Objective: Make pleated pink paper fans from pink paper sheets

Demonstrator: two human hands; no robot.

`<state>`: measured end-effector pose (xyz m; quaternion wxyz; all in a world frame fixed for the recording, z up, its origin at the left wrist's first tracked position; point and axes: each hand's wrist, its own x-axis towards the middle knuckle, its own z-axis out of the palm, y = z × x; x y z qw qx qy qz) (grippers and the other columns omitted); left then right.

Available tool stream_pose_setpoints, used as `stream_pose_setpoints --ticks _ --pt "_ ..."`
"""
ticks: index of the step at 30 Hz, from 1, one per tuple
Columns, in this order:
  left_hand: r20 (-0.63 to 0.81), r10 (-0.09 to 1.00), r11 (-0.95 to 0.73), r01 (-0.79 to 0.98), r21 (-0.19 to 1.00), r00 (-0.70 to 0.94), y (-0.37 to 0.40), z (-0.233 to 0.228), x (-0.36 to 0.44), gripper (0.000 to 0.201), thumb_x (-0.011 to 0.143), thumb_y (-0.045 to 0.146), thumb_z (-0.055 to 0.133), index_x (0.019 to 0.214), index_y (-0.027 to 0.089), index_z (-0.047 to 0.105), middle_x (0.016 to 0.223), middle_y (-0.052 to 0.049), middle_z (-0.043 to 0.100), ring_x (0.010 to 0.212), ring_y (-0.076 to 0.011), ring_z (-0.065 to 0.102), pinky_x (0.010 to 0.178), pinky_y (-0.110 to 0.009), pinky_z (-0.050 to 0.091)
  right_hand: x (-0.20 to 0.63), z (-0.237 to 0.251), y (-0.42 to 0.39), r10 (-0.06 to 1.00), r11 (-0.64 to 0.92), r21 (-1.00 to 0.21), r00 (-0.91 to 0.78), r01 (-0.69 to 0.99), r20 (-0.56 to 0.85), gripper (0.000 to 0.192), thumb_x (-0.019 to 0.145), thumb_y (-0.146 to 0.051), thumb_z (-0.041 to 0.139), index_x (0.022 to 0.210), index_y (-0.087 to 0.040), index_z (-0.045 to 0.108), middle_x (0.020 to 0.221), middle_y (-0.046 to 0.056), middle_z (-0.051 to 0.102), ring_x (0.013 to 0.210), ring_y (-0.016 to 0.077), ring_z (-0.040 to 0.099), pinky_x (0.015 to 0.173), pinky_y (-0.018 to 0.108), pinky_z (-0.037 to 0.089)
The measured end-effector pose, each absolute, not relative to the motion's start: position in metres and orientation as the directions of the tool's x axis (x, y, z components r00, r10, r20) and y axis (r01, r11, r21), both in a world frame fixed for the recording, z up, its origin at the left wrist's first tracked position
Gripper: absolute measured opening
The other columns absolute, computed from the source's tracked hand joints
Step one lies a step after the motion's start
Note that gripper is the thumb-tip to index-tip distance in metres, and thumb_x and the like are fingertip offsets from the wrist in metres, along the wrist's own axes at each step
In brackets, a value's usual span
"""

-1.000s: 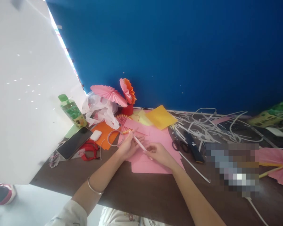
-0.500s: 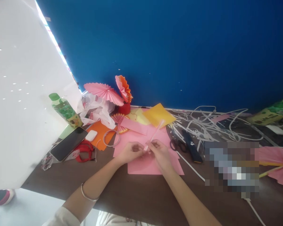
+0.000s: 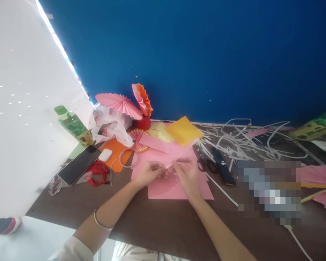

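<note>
Both hands meet over a pink paper sheet (image 3: 176,186) lying on the dark brown table (image 3: 157,221). My left hand (image 3: 149,173) and my right hand (image 3: 187,174) pinch the near end of a thin rolled pink paper stick (image 3: 180,155), which points up and to the right toward a yellow-orange sheet (image 3: 183,131). A silver bangle sits on my left wrist.
Pink and orange paper fans (image 3: 125,103) stand at the back by a red cup. A green bottle (image 3: 73,125), phone (image 3: 78,164), white earbud case (image 3: 105,155), wire ring (image 3: 128,157) and red strap lie left. Scissors (image 3: 216,166) and tangled white strips (image 3: 250,141) lie right.
The stick swung from pointing up-left to pointing up-right, and both hands came together at its near end. The view shifted slightly.
</note>
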<state>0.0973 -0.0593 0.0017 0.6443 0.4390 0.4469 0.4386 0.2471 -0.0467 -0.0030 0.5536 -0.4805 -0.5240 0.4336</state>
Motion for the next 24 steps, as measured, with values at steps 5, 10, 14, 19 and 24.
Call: stream_pose_setpoints --ticks 5,10,14,19,24 --pt "-0.165 0.975 0.191 -0.188 0.963 0.145 -0.06 0.001 0.098 0.028 0.068 0.04 0.067 0.07 0.013 0.063 0.064 -0.006 0.067 0.057 -0.014 0.061 0.058 -0.024 0.046 0.256 -0.001 -0.05 0.68 0.656 -0.487 -0.17 0.577 0.714 0.008 0.079 -0.019 0.057 0.087 -0.021 0.06 0.091 0.009 0.061 0.081 0.0197 0.061 0.073 0.035 0.052" --pt "-0.123 0.984 0.144 -0.168 0.975 0.13 -0.061 -0.002 0.099 0.027 0.07 0.041 0.064 0.07 0.014 0.063 0.065 -0.006 0.067 0.06 -0.0151 0.061 0.059 -0.026 0.047 0.259 -0.008 -0.049 0.545 0.765 -0.258 -0.381 0.59 0.747 0.022 0.083 -0.012 0.051 0.098 -0.019 0.064 0.105 0.012 0.063 0.092 0.0214 0.061 0.08 0.037 0.054" --pt "-0.085 0.987 0.102 -0.129 0.986 0.133 -0.061 -0.005 0.099 0.026 0.072 0.04 0.062 0.071 0.014 0.064 0.067 -0.007 0.067 0.062 -0.015 0.061 0.063 -0.027 0.048 0.259 -0.01 -0.048 0.548 0.789 -0.27 -0.435 0.552 0.714 0.026 0.085 -0.012 0.047 0.104 -0.018 0.064 0.101 0.011 0.067 0.097 0.0213 0.061 0.085 0.037 0.054" --pt "-0.035 0.989 0.047 -0.076 0.996 0.142 -0.061 -0.01 0.098 0.023 0.075 0.036 0.06 0.076 0.013 0.065 0.071 -0.007 0.067 0.062 -0.0146 0.061 0.064 -0.027 0.048 0.257 -0.008 -0.048 0.563 0.794 -0.292 -0.466 0.533 0.682 0.026 0.086 -0.012 0.046 0.104 -0.018 0.064 0.101 0.01 0.068 0.093 0.0204 0.063 0.084 0.036 0.054" --pt "-0.019 0.991 0.027 -0.062 0.998 0.133 -0.061 -0.011 0.098 0.022 0.075 0.035 0.06 0.077 0.013 0.065 0.073 -0.007 0.067 0.062 -0.0138 0.061 0.064 -0.026 0.049 0.255 -0.01 -0.048 0.57 0.797 -0.326 -0.452 0.509 0.686 0.026 0.085 -0.011 0.046 0.104 -0.018 0.064 0.102 0.01 0.067 0.094 0.0202 0.063 0.085 0.035 0.054"
